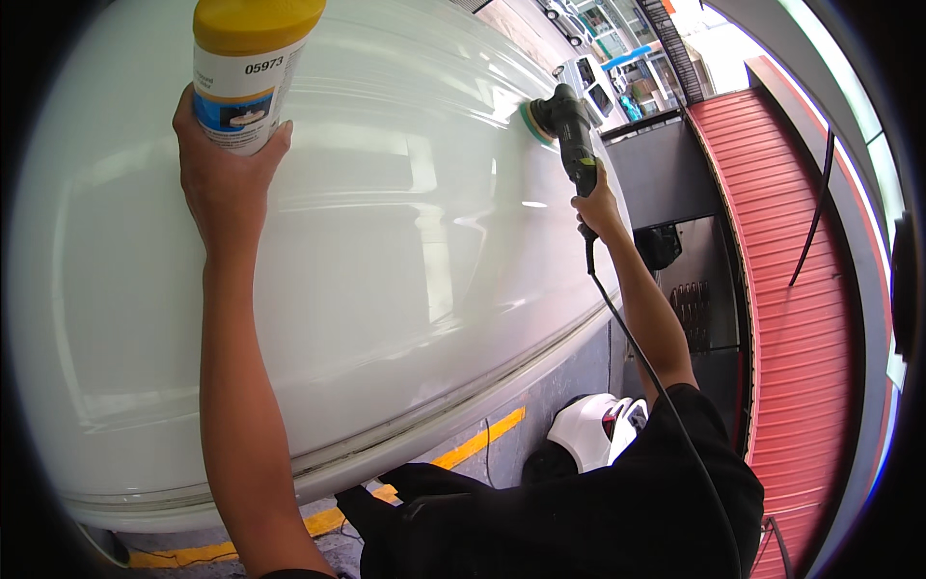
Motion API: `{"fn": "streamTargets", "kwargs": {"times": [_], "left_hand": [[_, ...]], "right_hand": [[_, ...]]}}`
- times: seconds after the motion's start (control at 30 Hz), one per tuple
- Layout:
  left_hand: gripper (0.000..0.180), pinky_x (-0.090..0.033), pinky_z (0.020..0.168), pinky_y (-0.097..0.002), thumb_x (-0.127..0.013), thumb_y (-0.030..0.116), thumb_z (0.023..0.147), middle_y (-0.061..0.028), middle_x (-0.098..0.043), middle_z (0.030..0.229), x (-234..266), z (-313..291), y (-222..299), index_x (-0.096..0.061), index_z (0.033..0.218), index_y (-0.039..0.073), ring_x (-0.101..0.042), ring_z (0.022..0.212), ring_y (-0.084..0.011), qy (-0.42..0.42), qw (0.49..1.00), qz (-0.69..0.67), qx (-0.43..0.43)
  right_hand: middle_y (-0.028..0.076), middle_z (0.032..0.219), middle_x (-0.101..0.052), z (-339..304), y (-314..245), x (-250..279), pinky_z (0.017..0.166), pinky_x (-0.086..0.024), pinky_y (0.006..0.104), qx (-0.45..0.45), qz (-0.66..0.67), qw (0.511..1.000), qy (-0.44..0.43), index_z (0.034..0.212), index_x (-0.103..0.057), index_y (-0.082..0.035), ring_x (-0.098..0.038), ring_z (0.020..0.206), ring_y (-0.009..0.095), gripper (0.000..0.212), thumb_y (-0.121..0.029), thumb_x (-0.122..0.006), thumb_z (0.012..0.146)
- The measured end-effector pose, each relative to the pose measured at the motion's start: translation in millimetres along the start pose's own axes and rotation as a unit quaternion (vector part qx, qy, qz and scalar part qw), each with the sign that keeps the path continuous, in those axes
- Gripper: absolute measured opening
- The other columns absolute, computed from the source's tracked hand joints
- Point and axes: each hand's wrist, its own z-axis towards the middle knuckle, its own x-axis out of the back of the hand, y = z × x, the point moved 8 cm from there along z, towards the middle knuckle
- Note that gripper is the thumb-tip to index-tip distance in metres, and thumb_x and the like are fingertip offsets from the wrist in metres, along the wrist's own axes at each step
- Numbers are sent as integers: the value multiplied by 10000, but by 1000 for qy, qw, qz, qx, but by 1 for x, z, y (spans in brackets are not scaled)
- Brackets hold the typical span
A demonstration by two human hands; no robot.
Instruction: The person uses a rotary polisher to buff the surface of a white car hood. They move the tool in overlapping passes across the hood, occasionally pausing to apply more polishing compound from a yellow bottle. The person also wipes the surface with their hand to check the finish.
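My left hand is wrapped round the lower part of a white bottle with a yellow top and a blue label picture, held up over the far left of a glossy white vehicle roof. At the far right edge of the roof, my right hand grips the handle of a black corded polisher. Its round greenish pad is tilted on edge at the roof's rim; whether it touches the surface I cannot tell. The power cord runs from the handle back over my right arm.
Along the roof's near side runs a gutter channel. Below lies a grey floor with a yellow line, and a white vehicle stands beside it. To the right is a red corrugated panel. Parked vehicles show in the far background.
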Motion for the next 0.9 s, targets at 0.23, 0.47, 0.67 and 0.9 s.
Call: {"fn": "streamTargets", "kwargs": {"times": [0.23, 0.47, 0.67, 0.9], "left_hand": [[961, -567, 1074, -484, -943, 230, 787, -191, -593, 1389, -4, 8, 18, -344, 1523, 77, -641, 1258, -362, -2, 1000, 5, 0], [955, -604, 1021, -466, -949, 295, 790, -185, -634, 1349, -4, -1, 31, -358, 1507, 75, -682, 1204, -359, -5, 999, 24, -36], [925, -636, 964, -447, -946, 324, 797, -178, -684, 1285, 1, -4, 15, -381, 1486, 76, -728, 1131, -352, 10, 996, 56, -64], [943, -617, 1025, -470, -930, 360, 822, -221, -644, 1346, -5, -2, 11, -361, 1492, 18, -695, 1213, -354, -20, 998, 44, -26]], "right_hand": [[224, 949, -741, 2, -17, -2, 625, -623, 423, -7, 16, 1000, 8, 1711, -74, -230, -742, 672, 297, 1104, -28, -670, 804], [226, 926, -729, -13, -49, 0, 614, -623, 434, 105, 26, 994, -28, 1708, -50, -244, -730, 649, 307, 1104, -27, -653, 809], [232, 948, -730, -3, -38, -4, 570, -614, 423, 144, -10, 989, -35, 1703, -64, -305, -715, 621, 302, 1077, -27, -659, 851], [198, 909, -714, 10, 39, 11, 546, -604, 403, 59, -11, 998, -25, 1703, -70, -284, -698, 604, 261, 1073, -28, -661, 844]]}}
